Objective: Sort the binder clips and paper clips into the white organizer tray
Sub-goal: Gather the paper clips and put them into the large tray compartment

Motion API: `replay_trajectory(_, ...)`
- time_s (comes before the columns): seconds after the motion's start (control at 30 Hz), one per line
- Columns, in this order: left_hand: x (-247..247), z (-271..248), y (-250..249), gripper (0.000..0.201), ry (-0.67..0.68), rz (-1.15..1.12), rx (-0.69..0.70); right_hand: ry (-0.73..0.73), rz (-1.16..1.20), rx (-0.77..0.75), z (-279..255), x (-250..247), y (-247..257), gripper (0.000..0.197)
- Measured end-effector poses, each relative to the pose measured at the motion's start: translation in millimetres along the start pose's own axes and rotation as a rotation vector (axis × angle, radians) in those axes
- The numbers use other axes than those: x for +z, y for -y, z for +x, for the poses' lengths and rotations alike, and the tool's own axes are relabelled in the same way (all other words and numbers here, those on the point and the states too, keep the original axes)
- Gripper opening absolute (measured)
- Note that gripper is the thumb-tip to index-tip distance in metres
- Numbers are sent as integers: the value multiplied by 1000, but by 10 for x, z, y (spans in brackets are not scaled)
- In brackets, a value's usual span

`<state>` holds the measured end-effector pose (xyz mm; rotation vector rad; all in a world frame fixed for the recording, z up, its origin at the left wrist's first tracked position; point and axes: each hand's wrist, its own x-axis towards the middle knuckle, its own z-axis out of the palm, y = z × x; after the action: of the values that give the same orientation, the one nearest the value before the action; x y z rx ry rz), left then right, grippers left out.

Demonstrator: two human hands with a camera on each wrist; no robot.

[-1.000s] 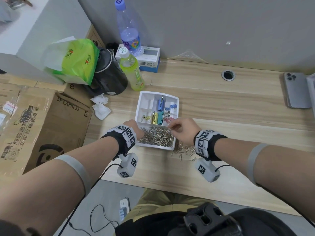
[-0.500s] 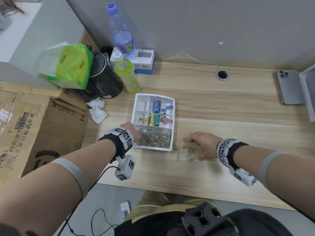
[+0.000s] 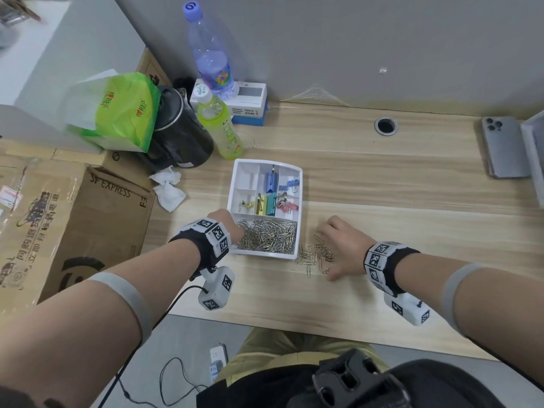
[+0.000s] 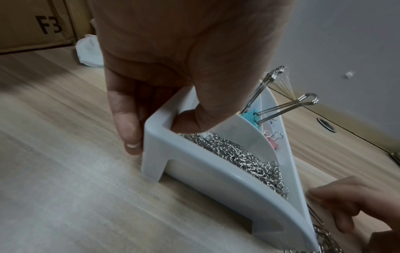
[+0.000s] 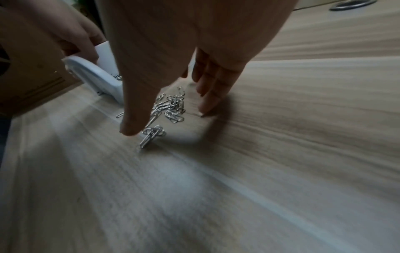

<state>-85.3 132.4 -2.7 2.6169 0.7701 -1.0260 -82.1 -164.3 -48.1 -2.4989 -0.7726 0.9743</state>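
Note:
The white organizer tray [image 3: 266,256] sits mid-table. Its front compartment holds a heap of silver paper clips [image 3: 268,238]. The back compartments hold blue [image 3: 272,181], yellow and teal [image 3: 266,204] and pink [image 3: 287,206] binder clips. My left hand [image 3: 232,228] grips the tray's [image 4: 194,171] near left corner, thumb inside and fingers [image 4: 129,137] outside. Several loose paper clips [image 3: 316,256] lie just right of the tray. My right hand [image 3: 326,253] is spread on the table around the loose clips [image 5: 171,109], fingers [image 5: 207,102] straight and holding nothing.
A green drink bottle [image 3: 220,128], a water bottle [image 3: 210,54], a black kettle [image 3: 179,134] and a green bag [image 3: 117,110] crowd the back left. Crumpled tissue [image 3: 169,188] lies left of the tray. A phone [image 3: 503,148] lies at the far right, and a cable hole [image 3: 386,125] is at the back.
My right hand left the tray's front compartment and moved right, down onto the table beside the loose paper clips, where it has spread its fingers. The left hand keeps hold of the tray.

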Motion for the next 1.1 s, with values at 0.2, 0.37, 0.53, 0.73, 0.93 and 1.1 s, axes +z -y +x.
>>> replay_trajectory(0.2, 20, 2, 1, 25, 13, -43, -17, -24, 59, -44, 92, 200, 14, 87)
replay_trajectory(0.37, 14, -3, -12, 23, 23, -47, -15, -88, 119, -44, 156, 221, 59, 48)
replay_trajectory(0.53, 18, 1, -1, 24, 15, -43, -17, -92, 114, -15, 147, 256, 92, 67)
replay_trajectory(0.73, 10, 0, -5, 20, 35, -50, -19, -150, 120, -3, 163, 299, 137, 40)
replay_trajectory(0.93, 5, -6, -15, 20, 34, -48, -22, -182, 166, -13, 166, 288, 179, 10)
replay_trajectory(1.1, -2, -20, -23, 21, 25, -35, -22, -170, 173, 5, 145, 232, 174, 10)
